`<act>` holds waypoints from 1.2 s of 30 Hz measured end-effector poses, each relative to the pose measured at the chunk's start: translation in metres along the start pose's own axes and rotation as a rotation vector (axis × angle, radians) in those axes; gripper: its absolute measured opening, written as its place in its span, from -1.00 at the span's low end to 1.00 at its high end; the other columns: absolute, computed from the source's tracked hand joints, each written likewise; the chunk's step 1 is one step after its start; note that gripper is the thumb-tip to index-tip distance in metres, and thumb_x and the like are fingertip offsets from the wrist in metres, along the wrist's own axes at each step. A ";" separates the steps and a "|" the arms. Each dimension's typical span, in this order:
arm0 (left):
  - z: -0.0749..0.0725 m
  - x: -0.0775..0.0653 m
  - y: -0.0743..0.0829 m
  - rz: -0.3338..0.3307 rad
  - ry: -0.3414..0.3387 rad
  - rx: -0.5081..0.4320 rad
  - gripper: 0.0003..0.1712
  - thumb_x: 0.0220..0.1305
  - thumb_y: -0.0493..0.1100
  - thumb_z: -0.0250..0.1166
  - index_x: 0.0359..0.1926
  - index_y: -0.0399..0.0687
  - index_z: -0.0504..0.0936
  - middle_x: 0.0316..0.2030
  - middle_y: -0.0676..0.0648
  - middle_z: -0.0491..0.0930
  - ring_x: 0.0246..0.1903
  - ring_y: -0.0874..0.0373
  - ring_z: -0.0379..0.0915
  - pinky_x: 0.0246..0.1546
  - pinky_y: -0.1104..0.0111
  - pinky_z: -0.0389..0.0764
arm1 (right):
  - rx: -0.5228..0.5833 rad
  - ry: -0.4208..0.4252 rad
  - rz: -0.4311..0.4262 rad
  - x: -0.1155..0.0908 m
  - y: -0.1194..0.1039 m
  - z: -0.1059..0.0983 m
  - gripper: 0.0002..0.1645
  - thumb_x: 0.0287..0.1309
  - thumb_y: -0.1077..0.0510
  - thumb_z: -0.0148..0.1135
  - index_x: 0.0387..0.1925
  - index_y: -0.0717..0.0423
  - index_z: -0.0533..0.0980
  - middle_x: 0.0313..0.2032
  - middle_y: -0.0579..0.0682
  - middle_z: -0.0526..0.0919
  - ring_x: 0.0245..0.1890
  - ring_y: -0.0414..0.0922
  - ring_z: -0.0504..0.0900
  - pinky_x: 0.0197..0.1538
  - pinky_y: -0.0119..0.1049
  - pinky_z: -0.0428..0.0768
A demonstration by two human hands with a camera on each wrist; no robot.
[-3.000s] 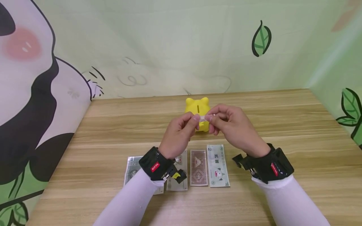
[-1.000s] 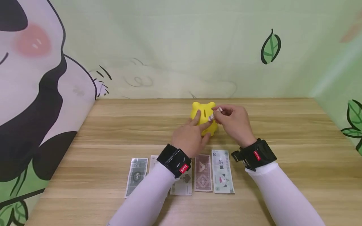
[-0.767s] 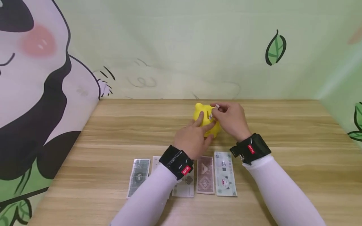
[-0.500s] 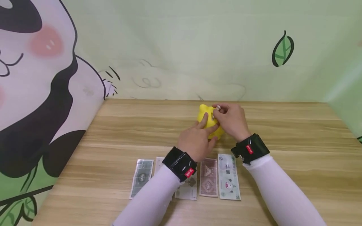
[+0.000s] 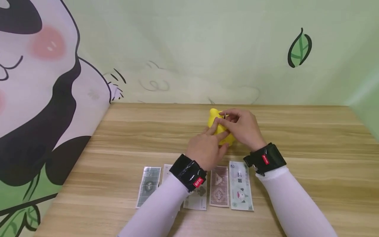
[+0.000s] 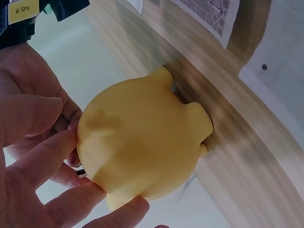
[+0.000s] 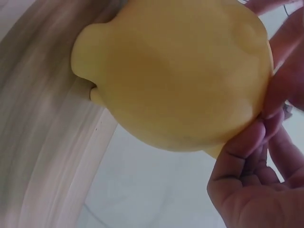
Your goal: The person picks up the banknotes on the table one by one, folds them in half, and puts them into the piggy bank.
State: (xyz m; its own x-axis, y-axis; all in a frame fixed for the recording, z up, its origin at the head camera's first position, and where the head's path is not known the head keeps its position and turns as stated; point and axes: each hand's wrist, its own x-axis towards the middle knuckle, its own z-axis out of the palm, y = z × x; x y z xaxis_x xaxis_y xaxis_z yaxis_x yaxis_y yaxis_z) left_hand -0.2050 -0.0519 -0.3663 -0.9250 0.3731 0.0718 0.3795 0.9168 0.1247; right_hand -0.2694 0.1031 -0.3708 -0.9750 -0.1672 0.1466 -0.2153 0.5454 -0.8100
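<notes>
A yellow piggy bank [image 5: 226, 139] stands on the table, its top and slot mostly covered by the hands in the head view. The left hand [image 5: 204, 148] rests on it with spread fingers, which lie over the rounded body [image 6: 137, 137] in the left wrist view. The right hand [image 5: 244, 128] is bent over the slot and pinches a small folded banknote [image 5: 225, 115], of which only a tip shows. In the right wrist view its thumb and fingertips meet right at the top of the piggy bank [image 7: 185, 76].
In front of the piggy bank lies a row of flat banknotes: a grey-green one [image 5: 148, 186], a pale one [image 5: 196, 199] partly under the left forearm, a brown one [image 5: 219, 187] and a light green one [image 5: 241, 187]. A printed fabric wall [image 5: 189, 49] closes off the back.
Both hands held the folded banknote at first; then the left hand went onto the piggy bank. The right hand brought the banknote to the slot, and most of it is now out of sight.
</notes>
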 end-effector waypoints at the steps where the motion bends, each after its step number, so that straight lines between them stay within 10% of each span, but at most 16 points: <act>1: -0.001 0.000 0.000 -0.001 0.001 0.000 -0.45 0.55 0.20 0.10 0.49 0.37 0.39 0.58 -0.17 0.10 0.36 -0.21 0.47 -0.12 0.07 0.79 | 0.002 -0.014 -0.002 0.000 0.000 0.000 -0.57 0.33 -0.13 0.39 0.07 0.03 0.70 -0.21 0.07 0.72 -0.22 -0.02 0.60 -0.28 -0.29 0.54; 12: -0.002 0.000 -0.003 -0.009 0.012 0.001 -0.43 0.54 0.20 0.13 0.50 0.46 0.33 0.58 -0.19 0.13 0.38 -0.17 0.46 -0.37 0.19 0.77 | 0.099 -0.109 0.026 0.003 0.000 -0.008 -0.66 0.49 0.04 0.20 0.11 0.12 0.66 0.01 0.11 0.71 -0.10 -0.01 0.61 -0.13 -0.34 0.62; 36: 0.001 0.000 0.001 -0.009 0.007 0.003 -0.44 0.54 0.21 0.13 0.49 0.41 0.37 0.58 -0.17 0.11 0.37 -0.22 0.46 -0.36 0.17 0.79 | 0.135 0.022 0.084 0.000 0.003 -0.002 -0.81 0.23 0.13 0.49 -0.15 0.11 0.77 -0.11 0.09 0.78 -0.18 -0.10 0.67 -0.25 -0.43 0.64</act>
State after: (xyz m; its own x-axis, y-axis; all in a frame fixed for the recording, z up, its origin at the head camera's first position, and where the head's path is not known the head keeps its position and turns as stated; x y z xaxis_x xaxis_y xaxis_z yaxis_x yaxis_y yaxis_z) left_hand -0.2043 -0.0513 -0.3668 -0.9283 0.3637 0.0774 0.3709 0.9205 0.1228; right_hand -0.2697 0.1064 -0.3720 -0.9905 -0.1073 0.0861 -0.1250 0.4409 -0.8888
